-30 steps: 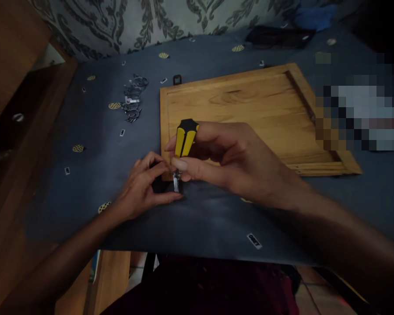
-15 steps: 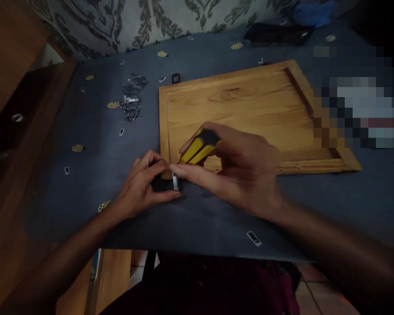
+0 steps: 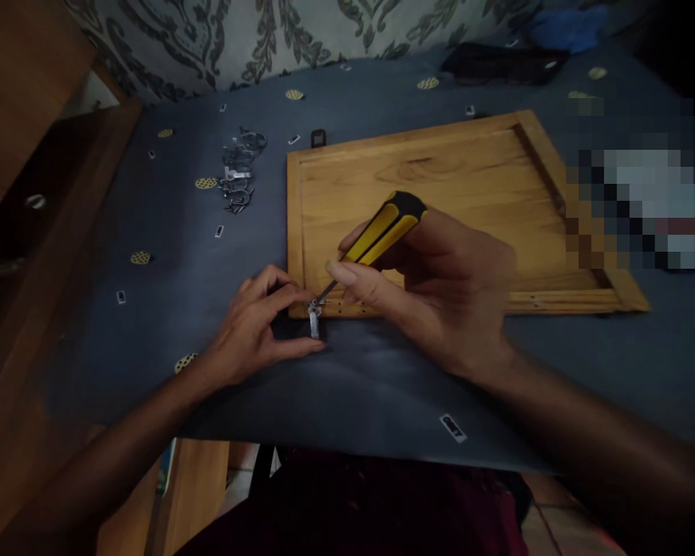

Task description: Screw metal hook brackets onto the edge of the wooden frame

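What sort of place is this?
Probably a home, with a makeshift work spot: a leaf-patterned backdrop and a printed blue tablecloth look domestic, while the yellow-and-black screwdriver suggests hands-on work.

The counter (image 3: 347,409), under a dark blue cover (image 3: 150,324) with yellow prints (image 3: 140,258), carries 1 framed wooden panel (image 3: 463,177), 1 cluster of metal pieces (image 3: 240,176) to its left, and 1 dark object (image 3: 501,65) farther back.

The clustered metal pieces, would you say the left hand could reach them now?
Probably yes: only cloth appears between the left hand and the metal pieces, though it seems occupied with a fitting at the wooden panel.
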A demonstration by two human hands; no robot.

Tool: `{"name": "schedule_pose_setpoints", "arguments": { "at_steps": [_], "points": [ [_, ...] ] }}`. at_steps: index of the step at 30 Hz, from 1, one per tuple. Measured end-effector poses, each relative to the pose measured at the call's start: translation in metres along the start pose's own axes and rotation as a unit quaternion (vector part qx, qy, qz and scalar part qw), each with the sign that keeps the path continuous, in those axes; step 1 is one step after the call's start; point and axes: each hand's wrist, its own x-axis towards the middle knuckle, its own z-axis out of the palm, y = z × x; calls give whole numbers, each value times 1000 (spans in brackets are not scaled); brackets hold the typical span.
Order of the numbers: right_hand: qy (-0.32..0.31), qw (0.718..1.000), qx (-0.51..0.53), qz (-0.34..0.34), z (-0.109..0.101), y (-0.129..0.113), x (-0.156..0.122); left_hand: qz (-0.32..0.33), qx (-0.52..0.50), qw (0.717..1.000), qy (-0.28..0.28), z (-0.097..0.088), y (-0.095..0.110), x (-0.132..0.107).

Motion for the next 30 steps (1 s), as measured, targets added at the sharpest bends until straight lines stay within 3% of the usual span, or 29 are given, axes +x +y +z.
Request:
{"name": "schedule_pose_setpoints", "arguments": {
  "at_steps": [5, 16, 26, 30],
  "points": [
    [-2, 1000, 24, -14, 2, 1, 1, 10, -5, 1000, -3, -1, -1, 0],
    [-40, 998, -34, -43, -4, -1, 1, 42, 16, 999, 18, 2, -4, -1],
    [-98, 985, -69, -121, -11, 2, 8, 29, 18, 999, 12, 2, -3, 0],
    [-116, 988, -51, -89, -12, 0, 12, 26, 25, 999, 12, 2, -3, 1]
  ]
}}
